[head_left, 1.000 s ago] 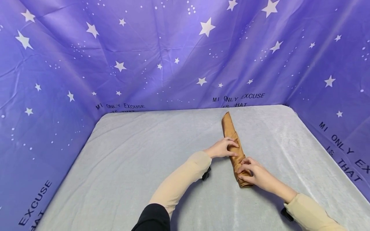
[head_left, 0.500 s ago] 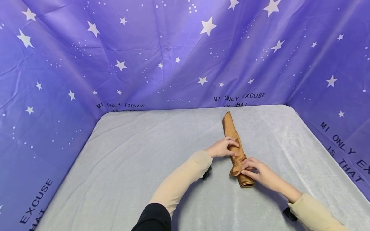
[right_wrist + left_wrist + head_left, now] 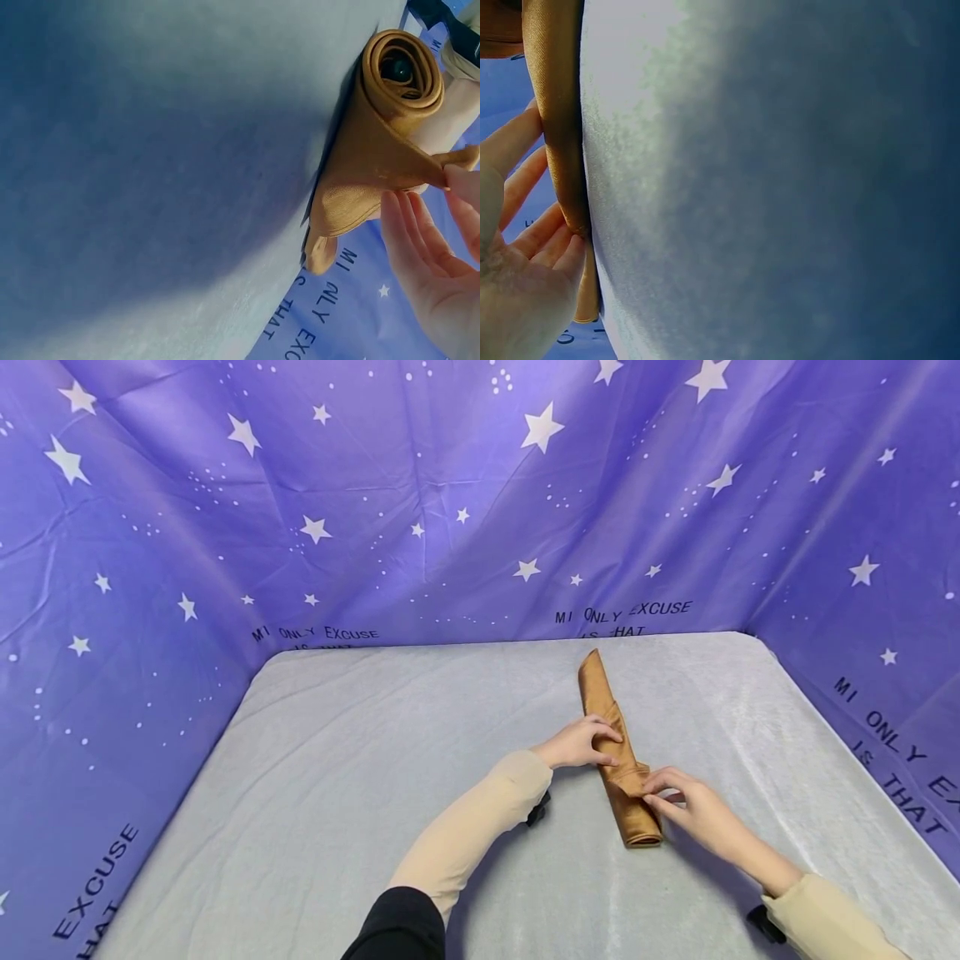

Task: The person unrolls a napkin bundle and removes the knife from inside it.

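Observation:
A shiny brown cloth, rolled into a long tube, lies on the table pointing away from me. My left hand rests on its middle with fingers spread; in the left wrist view, the fingertips touch the side of the brown cloth. Nearer me, my right hand pinches a loose corner of the cloth between thumb and fingers. That corner is pulled out to the right in the right wrist view, where the coiled end of the brown cloth shows a small dark round thing inside.
A grey cloth covers the table. Purple curtains with white stars and printed words hang behind it and at both sides. Black straps with small devices sit at both wrists.
My right hand has shifted right and slightly away from the near end, drawing the loose corner across the top of the roll. My left hand stays in place.

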`<state>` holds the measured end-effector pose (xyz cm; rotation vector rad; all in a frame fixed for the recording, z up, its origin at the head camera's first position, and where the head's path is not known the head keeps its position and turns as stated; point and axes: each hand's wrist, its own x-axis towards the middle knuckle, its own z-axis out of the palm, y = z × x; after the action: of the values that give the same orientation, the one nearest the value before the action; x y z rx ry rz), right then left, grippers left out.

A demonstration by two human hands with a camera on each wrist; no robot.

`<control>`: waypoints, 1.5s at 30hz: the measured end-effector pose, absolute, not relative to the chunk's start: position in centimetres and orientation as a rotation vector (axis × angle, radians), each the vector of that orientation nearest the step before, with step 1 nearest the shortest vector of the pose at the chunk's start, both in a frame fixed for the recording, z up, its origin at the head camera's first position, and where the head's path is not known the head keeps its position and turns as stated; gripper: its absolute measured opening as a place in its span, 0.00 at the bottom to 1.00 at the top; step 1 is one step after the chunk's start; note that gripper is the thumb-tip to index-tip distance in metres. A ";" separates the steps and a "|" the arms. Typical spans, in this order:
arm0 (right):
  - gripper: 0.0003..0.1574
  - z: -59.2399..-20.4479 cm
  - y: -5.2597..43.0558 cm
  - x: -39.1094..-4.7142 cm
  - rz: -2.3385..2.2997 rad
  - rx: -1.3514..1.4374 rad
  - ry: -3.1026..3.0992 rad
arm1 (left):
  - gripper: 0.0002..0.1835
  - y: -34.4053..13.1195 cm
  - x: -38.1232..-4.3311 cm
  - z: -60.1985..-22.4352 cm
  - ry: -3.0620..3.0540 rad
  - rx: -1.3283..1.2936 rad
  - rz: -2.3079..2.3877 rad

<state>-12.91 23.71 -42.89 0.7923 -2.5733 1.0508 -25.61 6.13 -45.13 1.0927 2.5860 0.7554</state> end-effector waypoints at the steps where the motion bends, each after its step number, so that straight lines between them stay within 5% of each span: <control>1: 0.14 -42.8 23.8 -12.8 1.034 0.768 -2.572 | 0.22 6.1 -25.6 -45.1 2.586 1.091 0.759; 16: 0.18 -42.7 25.0 -12.4 1.014 0.535 -2.521 | 0.22 6.0 -25.4 -45.0 2.566 1.076 0.804; 45: 0.31 -43.2 27.8 -11.8 0.887 0.565 -2.630 | 0.22 6.0 -25.4 -45.1 2.571 1.068 0.799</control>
<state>-11.77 27.78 -43.16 0.5647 -2.6302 0.8869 -25.35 6.04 -45.11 1.0678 2.5707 0.7988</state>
